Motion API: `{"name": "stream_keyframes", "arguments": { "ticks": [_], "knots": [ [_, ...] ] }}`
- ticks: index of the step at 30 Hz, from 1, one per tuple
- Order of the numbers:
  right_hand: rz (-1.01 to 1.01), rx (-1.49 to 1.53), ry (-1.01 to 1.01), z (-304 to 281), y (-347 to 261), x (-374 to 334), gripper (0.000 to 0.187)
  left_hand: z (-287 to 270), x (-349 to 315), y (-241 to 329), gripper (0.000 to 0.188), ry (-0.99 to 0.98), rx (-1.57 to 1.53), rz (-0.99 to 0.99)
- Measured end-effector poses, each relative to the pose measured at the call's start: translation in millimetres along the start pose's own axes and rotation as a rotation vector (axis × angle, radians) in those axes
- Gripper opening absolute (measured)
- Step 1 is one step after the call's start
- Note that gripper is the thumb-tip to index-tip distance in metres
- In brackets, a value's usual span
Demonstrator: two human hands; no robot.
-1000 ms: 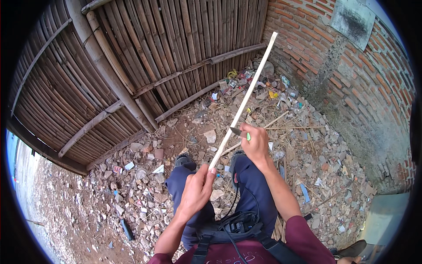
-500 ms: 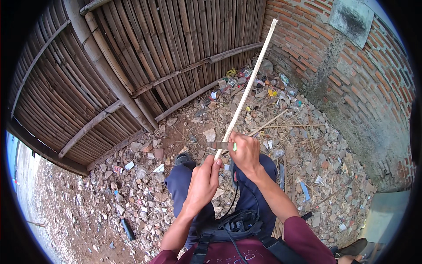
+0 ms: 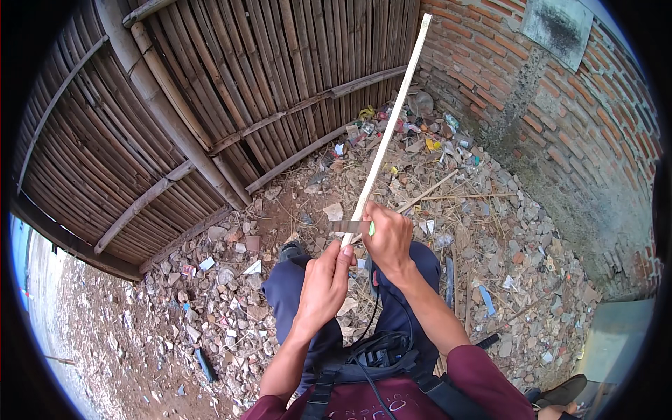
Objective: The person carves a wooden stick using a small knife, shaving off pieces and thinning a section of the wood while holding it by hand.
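A long pale strip of split wood or bamboo (image 3: pixel 390 133) slants from my hands up toward the far wall. My left hand (image 3: pixel 325 281) is closed round its near end, thumb lying along the top. In my right fist (image 3: pixel 389 236) is a knife (image 3: pixel 346 227) with a green handle; only a bit of the handle shows. The knife's dark, wide blade points left and lies across the strip, just beyond my left thumb. Most of the handle is hidden by my right fingers.
A bamboo fence (image 3: pixel 273 63) stands ahead and left, a brick wall (image 3: pixel 490 63) to the right. Stones and litter (image 3: pixel 483 238) cover the ground. Thin sticks (image 3: pixel 435 189) lie beyond my knees. Another person's shoe (image 3: pixel 565 389) shows at the lower right.
The strip's far end has swung slightly left and up. Both hands keep their grips; my right hand with the knife has shifted slightly left and away from me.
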State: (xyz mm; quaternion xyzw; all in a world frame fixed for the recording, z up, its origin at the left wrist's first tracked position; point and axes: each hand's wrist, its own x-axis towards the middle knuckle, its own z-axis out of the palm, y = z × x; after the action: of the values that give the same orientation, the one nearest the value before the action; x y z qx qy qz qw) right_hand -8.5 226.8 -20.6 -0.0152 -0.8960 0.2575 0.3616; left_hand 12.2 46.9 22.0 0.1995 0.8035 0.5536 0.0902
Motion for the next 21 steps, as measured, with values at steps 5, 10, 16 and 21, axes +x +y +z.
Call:
{"name": "stream_keyframes", "arguments": {
  "ticks": [5,10,16,21],
  "knots": [
    [-0.022,-0.021,0.033,1,5,8,0.008,10,0,4,0.031,0.093,0.077,0.058],
    [-0.018,-0.029,0.054,3,8,14,0.008,12,5,7,0.025,0.101,0.145,0.051],
    [0.049,-0.106,0.134,7,30,34,0.006,17,-2,2,0.025,0.091,0.13,0.065],
    [0.066,-0.089,0.114,10,34,38,0.006,18,-1,-2,0.025,0.113,0.186,0.03]
  ]
}}
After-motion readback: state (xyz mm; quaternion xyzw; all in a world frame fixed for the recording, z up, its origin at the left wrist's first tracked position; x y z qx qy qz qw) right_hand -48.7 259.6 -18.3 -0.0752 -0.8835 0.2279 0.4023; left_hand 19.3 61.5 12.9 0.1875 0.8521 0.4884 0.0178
